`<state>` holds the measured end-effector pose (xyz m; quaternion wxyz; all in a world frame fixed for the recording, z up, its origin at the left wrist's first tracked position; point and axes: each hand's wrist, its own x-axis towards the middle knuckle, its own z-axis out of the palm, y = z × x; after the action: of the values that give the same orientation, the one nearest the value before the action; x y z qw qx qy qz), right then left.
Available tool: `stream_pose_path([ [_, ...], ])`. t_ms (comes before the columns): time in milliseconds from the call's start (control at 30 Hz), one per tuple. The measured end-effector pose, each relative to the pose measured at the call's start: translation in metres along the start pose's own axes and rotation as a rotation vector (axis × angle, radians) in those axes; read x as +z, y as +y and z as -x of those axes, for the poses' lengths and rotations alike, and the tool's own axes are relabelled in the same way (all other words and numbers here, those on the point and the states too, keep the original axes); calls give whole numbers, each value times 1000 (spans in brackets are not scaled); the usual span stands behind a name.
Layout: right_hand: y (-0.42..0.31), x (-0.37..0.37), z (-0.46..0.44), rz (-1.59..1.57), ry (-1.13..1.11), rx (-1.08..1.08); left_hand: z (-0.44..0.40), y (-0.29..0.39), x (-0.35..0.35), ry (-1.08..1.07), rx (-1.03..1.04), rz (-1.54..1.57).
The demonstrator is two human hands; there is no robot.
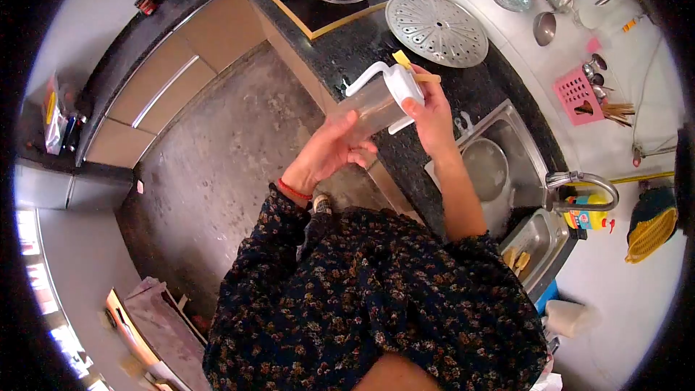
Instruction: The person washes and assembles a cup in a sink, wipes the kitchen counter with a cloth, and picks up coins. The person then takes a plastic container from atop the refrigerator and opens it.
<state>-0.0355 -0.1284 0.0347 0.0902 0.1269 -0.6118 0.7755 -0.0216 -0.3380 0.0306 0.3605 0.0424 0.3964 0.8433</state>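
Note:
A clear pitcher [376,107] with a white rim and white handle is tilted on its side between my hands, above the counter's edge. My left hand [331,146] supports its lower body, thumb on top and fingers curled underneath. My right hand [432,116] grips the white top part [403,87], thumb pressed on its edge. A yellow piece [402,59] and a tan stick-like piece [428,78] show beside the right fingers; I cannot tell whether they are one tool. The right fingertips are partly hidden behind the pitcher's top.
A perforated metal steamer plate [437,29] lies on the dark counter near the stove [326,11]. The steel sink [510,137] holds a round basin [485,168] beside the faucet [583,192]. Ladles [544,27] and a pink utensil basket [577,98] hang on the wall.

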Motion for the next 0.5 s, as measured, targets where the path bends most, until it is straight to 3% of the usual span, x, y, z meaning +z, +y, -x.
stream_pose_path([
  [67,-1,-3,1,-28,7,-5,-1,-6,6,101,189,-205],
  [167,6,-10,4,-243,113,181,-14,-16,12,230,771,-795],
  [267,6,-12,7,-412,158,193,-16,-21,17,285,833,-990],
  [367,-1,-18,9,-260,67,130,-8,-9,28,62,354,-81],
  [467,-5,-9,14,-9,38,0,-14,-12,18,119,249,-3],
  [500,-4,-10,15,-67,25,7,-15,-13,17,114,230,-20],
])
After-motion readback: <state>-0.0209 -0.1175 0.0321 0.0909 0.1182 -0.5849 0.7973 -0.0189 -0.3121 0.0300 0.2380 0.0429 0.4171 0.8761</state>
